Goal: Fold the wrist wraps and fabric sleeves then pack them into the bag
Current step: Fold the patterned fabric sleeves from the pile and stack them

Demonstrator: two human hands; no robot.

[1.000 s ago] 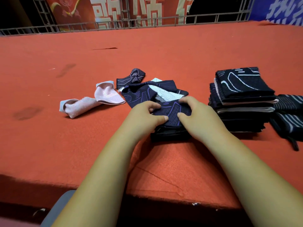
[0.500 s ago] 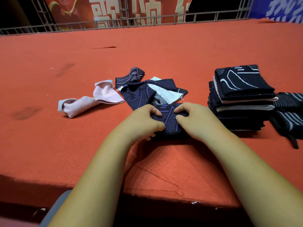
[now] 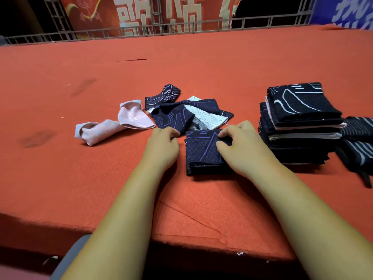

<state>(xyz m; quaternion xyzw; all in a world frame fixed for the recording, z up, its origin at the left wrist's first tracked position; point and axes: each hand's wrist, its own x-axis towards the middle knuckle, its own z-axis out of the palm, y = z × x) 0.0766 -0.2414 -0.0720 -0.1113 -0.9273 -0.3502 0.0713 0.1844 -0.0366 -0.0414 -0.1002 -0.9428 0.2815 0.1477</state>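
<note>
A folded navy sleeve (image 3: 201,152) with purple lines lies on the red carpeted platform (image 3: 101,188) in front of me. My right hand (image 3: 244,150) pinches its right edge between thumb and fingers. Just left of it, my left hand (image 3: 163,146) has loosely curled fingers and holds nothing. Behind my hands lies a loose pile of navy and white sleeves (image 3: 187,116). Two pink sleeves (image 3: 115,126) lie unfolded to the left. A stack of folded dark pieces (image 3: 302,122) stands at the right.
Dark striped fabric with a strap (image 3: 359,142) lies right of the stack, partly cut off by the frame. The platform's front edge (image 3: 201,241) is close to me. A metal railing (image 3: 181,27) and banners run along the back.
My left hand has let go of the folded navy sleeve and drawn away to its left. My right hand has kept its hold on the sleeve's right side.
</note>
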